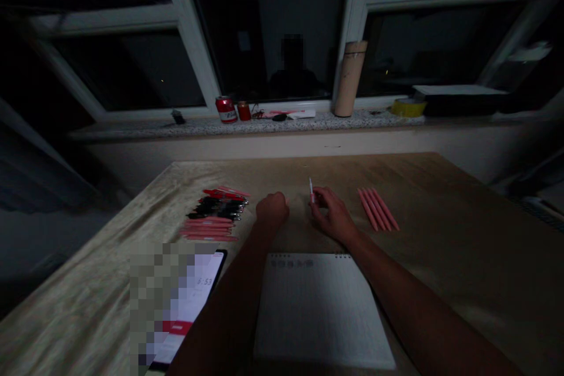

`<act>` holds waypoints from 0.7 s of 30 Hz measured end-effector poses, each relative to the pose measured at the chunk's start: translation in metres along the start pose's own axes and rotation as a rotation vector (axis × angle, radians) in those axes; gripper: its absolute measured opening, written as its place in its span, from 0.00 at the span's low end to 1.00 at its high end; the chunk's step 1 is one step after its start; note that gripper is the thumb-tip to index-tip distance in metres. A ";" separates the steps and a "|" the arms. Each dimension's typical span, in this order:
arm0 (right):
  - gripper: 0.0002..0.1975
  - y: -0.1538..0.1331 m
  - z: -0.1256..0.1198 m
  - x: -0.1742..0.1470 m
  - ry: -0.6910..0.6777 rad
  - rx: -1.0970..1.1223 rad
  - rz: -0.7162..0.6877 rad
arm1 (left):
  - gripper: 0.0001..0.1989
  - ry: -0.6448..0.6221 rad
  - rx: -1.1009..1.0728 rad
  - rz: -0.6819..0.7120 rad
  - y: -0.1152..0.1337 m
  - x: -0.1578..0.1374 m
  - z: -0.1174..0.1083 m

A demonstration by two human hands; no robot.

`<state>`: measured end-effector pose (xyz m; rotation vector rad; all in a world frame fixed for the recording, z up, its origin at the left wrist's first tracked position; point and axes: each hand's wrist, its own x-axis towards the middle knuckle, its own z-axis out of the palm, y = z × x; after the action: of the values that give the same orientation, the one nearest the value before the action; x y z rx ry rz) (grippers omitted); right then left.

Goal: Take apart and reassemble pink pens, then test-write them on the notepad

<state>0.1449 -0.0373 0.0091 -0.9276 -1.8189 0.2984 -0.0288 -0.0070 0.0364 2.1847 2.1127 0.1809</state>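
Note:
My right hand pinches a slim pen between thumb and fingers; its white end points up and away, with some pink lower down. Beside it, my left hand is curled closed above the cloth, and whatever its fingers may hold is hidden. Left of that hand lies a row of pens: pink pens nearest me, black pens in the middle, a red pen and more pink at the far end. Several pink pens lie side by side to the right of my right hand.
A spiral notebook lies between my forearms. A phone, partly blurred out, rests left of my left arm. On the windowsill stand a red can, a red jar, a tall tan bottle and yellow tape.

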 end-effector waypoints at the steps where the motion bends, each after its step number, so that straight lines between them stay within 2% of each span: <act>1: 0.13 0.000 0.000 0.000 0.001 0.000 0.001 | 0.16 0.012 -0.045 0.012 0.000 0.001 0.001; 4: 0.13 0.001 0.000 -0.001 -0.002 0.004 -0.004 | 0.16 0.073 -0.350 0.125 0.001 0.007 -0.005; 8: 0.15 0.001 0.000 -0.001 -0.015 0.002 -0.009 | 0.10 0.154 -1.080 0.185 0.010 0.011 -0.022; 11: 0.14 0.001 0.000 -0.001 -0.024 0.009 -0.007 | 0.11 0.189 -1.406 0.240 0.020 0.005 -0.036; 16: 0.14 0.001 0.001 -0.001 -0.015 -0.008 -0.013 | 0.12 0.257 -1.515 0.299 0.032 -0.008 -0.052; 21: 0.14 0.001 0.000 -0.001 -0.034 -0.023 -0.028 | 0.11 0.286 -1.524 0.339 0.036 -0.008 -0.049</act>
<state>0.1452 -0.0373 0.0083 -0.9170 -1.8684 0.2776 -0.0007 -0.0168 0.0905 1.4183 0.8559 1.5384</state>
